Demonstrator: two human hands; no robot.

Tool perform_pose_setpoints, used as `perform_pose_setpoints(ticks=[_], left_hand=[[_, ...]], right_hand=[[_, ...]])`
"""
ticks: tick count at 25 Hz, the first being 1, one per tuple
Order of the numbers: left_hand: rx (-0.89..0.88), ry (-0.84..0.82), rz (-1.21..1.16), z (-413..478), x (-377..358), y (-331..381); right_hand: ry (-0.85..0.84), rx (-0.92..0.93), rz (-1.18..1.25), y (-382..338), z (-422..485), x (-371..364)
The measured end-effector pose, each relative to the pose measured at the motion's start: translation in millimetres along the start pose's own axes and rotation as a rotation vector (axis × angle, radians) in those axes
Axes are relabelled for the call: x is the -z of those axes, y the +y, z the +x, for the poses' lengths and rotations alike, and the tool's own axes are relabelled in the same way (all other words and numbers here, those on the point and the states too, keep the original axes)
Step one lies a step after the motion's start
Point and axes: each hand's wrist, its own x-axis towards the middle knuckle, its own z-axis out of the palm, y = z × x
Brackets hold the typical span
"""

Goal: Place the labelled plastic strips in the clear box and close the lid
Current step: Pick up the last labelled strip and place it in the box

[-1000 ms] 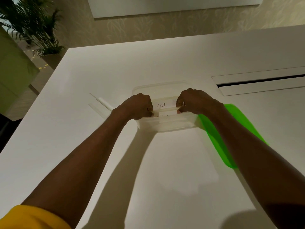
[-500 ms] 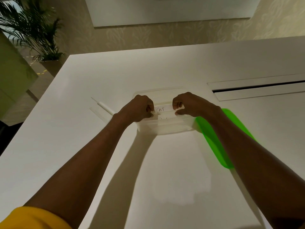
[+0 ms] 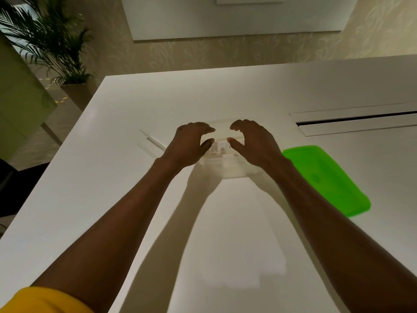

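Both hands now unclenched, left hand (image 3: 188, 146), right hand (image 3: 252, 143); strips (image 3: 220, 148) inside clear box (image 3: 232, 170).

Left hand (image 3: 188, 144) and right hand (image 3: 253, 143) spread over clear box (image 3: 228, 168) on white counter (image 3: 237, 233), fingers uncurled. Green lid (image 3: 325, 179) lies just right. Loose strips (image 3: 150, 143) left of box.

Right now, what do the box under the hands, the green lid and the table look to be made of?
The clear box looks like thin, glossy, transparent plastic: the table shows through its walls. The green lid seems an opaque or slightly translucent plastic, bright, smooth, with rounded corners. The table has a smooth white satin surface, perhaps laminate or painted board; which one cannot be told.
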Motion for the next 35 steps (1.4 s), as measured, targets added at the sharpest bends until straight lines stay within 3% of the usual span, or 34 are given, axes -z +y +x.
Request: perform_pose_setpoints(ticks=[8, 19, 25, 35], left_hand=[[0.110, 0.035, 0.001, -27, 25, -62], [0.209, -0.032, -0.047, -39, 34, -162], [0.158, -0.059, 0.026, -30, 23, -191], [-0.010, 0.150, 0.141, -28, 15, -217]], right_hand=[[0.025, 0.091, 0.024, -91, 19, -33], [-0.139, 0.060, -0.042, -164, 61, -108], [-0.212, -0.105, -0.184, -173, 78, -145], [-0.174, -0.141, -0.148, -171, 80, -167]])
